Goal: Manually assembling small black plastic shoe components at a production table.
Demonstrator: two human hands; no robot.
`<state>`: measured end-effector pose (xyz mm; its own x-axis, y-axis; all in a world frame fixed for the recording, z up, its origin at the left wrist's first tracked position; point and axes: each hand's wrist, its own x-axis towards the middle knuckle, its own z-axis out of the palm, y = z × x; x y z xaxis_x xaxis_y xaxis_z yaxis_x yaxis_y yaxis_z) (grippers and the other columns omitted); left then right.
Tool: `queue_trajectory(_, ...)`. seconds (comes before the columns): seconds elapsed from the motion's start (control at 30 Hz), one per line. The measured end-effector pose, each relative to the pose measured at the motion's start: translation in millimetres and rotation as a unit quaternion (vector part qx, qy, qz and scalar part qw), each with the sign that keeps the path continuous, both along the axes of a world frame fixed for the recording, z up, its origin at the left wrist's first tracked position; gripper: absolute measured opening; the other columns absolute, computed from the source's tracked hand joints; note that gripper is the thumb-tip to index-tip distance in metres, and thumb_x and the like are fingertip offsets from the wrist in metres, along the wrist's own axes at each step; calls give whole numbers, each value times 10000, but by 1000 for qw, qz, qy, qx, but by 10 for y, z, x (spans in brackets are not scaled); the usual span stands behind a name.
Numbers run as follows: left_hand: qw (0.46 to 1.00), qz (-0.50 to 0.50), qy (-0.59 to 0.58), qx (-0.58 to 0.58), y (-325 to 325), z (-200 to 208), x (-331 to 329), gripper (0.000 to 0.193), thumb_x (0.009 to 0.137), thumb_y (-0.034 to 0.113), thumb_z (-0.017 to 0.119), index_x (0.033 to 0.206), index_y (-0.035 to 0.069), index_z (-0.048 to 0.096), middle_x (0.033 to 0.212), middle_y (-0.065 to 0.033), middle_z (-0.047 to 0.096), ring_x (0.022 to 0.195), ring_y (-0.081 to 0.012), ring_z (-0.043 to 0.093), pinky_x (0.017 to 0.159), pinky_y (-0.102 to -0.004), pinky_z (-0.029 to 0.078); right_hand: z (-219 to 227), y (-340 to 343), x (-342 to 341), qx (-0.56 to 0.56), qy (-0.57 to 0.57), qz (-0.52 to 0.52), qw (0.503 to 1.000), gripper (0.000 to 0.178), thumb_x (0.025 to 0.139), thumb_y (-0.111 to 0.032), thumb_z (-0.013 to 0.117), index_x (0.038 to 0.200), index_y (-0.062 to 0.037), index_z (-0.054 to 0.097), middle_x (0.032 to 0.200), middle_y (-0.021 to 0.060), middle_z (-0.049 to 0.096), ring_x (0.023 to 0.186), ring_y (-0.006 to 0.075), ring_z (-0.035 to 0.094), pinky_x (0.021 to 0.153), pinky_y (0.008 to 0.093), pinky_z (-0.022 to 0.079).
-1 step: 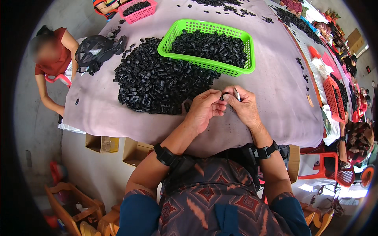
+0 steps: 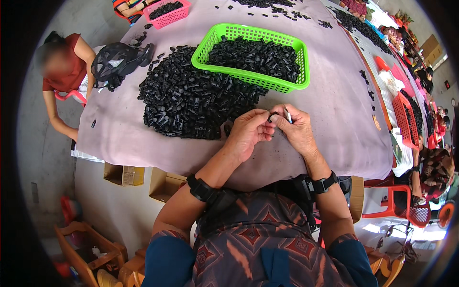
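My left hand (image 2: 248, 131) and my right hand (image 2: 299, 129) meet over the near edge of the table (image 2: 334, 129), which is covered in a pale purple cloth. My left fingers pinch a small black plastic part (image 2: 273, 117), and my right fingertips touch it too. A thin silvery tool (image 2: 288, 115) sticks up from my right hand. Just beyond my left hand lies a big pile of black parts (image 2: 191, 100). Behind that pile stands a green basket (image 2: 301, 79) filled with the same parts.
A person in a red top (image 2: 62, 71) sits at the table's left end beside a black mesh object (image 2: 117, 60). A pink basket (image 2: 174, 14) stands at the back, red baskets (image 2: 406, 119) at the right. Cardboard boxes (image 2: 124, 174) sit under the table.
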<state>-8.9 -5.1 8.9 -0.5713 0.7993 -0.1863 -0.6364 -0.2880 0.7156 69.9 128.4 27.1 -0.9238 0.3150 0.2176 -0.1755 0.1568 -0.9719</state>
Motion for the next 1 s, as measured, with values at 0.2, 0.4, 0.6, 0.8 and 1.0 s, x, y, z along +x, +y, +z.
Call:
queue_trajectory(0.2, 1000, 6, 0, -2, 8, 2, 10, 121, 871, 183, 565, 887, 66, 591, 750, -22, 600, 643, -102, 565, 581, -244, 463, 7, -7, -2, 17, -3, -5, 1000, 80, 833, -45, 608, 892, 7, 591, 754, 7, 605, 705, 58, 548, 643, 206, 463)
queue_trajectory(0.4, 1000, 7, 2, -1, 10, 2, 10, 109, 872, 167, 560, 887, 64, 592, 751, -25, 604, 638, -100, 565, 576, -240, 466, 10, -14, -2, 28, -3, -4, 1000, 72, 838, -48, 605, 885, 0, 579, 749, -3, 597, 703, 49, 539, 637, 201, 457)
queue_trajectory(0.6, 1000, -1, 8, -1, 7, -27, 3, 86, 868, 147, 553, 921, 81, 570, 781, -14, 595, 660, -89, 554, 584, -233, 455, 12, -22, 2, 40, -13, -9, 999, 65, 846, -53, 596, 883, -5, 574, 740, -7, 585, 698, 44, 530, 631, 198, 453)
queue_trajectory(0.8, 1000, -1, 7, -9, 7, -12, 8, 86, 868, 142, 554, 921, 76, 567, 776, -21, 596, 649, -90, 548, 575, -233, 448, -13, -15, -2, 1, -12, 7, 1000, 53, 858, -51, 578, 879, -3, 568, 731, -8, 575, 699, 46, 525, 629, 201, 454)
queue_trajectory(1.0, 1000, -6, 12, -10, 12, -5, 6, 81, 864, 132, 561, 921, 75, 563, 781, -30, 604, 647, -89, 547, 568, -233, 445, -51, 11, -8, -3, -10, 4, 1000, 61, 868, -63, 563, 867, -2, 570, 730, 2, 581, 688, 52, 527, 629, 209, 457)
